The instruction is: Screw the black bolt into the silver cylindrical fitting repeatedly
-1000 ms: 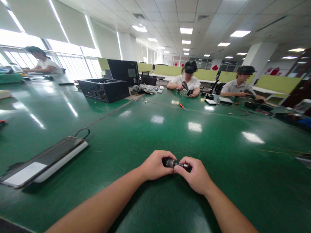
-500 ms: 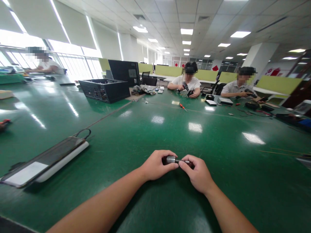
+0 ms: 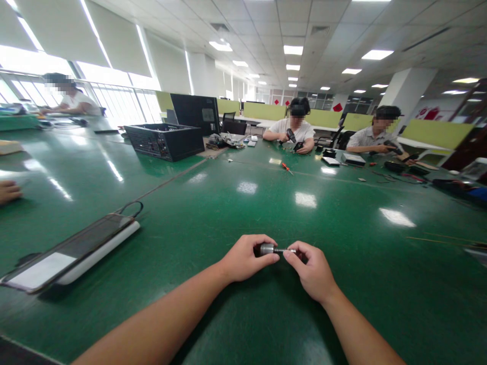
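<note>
Low in the middle of the head view, my left hand (image 3: 245, 257) is closed around a small silver metal cylinder with a thin shaft (image 3: 267, 249). The shaft points right, toward my right hand (image 3: 311, 270), whose thumb and fingertips pinch its far end. Fingers cover both ends of the part, so its exact kind cannot be made out. It is held level, just over the green table (image 3: 213, 213).
On the left lies a phone on a white power bank (image 3: 99, 253) with a looped cable. A co-worker's hand (image 3: 9, 192) rests at the left edge. Farther back are a black computer case (image 3: 163, 142), a red screwdriver (image 3: 287, 168) and co-workers with power drills (image 3: 291, 136).
My right hand has shifted slightly right along the shaft, and more of the shaft shows. At the left edge, a co-worker's hand appears where a red-and-dark object was.
</note>
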Demonstrator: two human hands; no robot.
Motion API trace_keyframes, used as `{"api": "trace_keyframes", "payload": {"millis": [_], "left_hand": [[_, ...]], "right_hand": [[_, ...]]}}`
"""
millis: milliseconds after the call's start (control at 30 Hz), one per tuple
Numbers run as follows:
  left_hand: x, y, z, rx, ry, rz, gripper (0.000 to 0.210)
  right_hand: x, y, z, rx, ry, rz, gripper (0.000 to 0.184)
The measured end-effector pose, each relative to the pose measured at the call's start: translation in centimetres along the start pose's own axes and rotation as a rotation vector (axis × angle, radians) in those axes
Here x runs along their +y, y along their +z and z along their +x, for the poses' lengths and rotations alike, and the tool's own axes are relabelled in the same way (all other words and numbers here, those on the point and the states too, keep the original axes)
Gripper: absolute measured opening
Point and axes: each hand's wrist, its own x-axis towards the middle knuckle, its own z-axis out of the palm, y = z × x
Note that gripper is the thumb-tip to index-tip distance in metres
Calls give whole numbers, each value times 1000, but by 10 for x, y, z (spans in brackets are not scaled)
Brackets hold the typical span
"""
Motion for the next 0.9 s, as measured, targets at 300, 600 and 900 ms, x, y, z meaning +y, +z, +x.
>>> {"api": "trace_keyframes", "payload": {"millis": [300, 600, 900], "left_hand": [[1, -1, 0, 3, -1, 7, 29], [1, -1, -1, -1, 0, 16, 31], [2, -1, 0, -17, 2, 14, 31]], "right_hand": [[0, -1, 0, 8, -3, 3, 27], [0, -3, 1, 44, -8, 7, 30], [-1, -4, 1, 82, -4, -5, 33]]}}
